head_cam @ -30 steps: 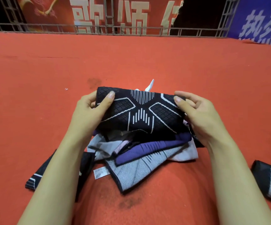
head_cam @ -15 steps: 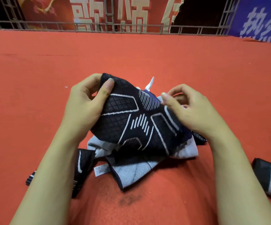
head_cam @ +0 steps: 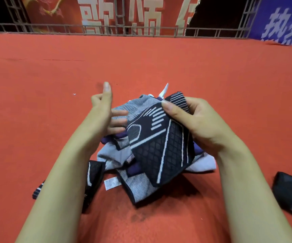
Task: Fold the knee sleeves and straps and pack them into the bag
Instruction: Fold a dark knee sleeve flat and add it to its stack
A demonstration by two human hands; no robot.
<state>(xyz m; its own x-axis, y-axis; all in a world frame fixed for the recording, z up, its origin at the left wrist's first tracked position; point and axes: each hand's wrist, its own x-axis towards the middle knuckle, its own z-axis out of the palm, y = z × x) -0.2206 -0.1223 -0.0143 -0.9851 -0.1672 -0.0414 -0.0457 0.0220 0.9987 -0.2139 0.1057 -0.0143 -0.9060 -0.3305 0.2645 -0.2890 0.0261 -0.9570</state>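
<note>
We are looking from a single head-worn wide-angle camera, facing forward and down over both forearms. It is sitting close above the right hand (head_cam: 196,123) and left hand (head_cam: 105,113), taking in the red carpet (head_cam: 159,64) ahead up to the metal railing (head_cam: 106,30) along the top edge.

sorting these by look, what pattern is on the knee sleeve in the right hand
Black knee sleeve with white lines and diamond mesh, seen in the head view.
</note>
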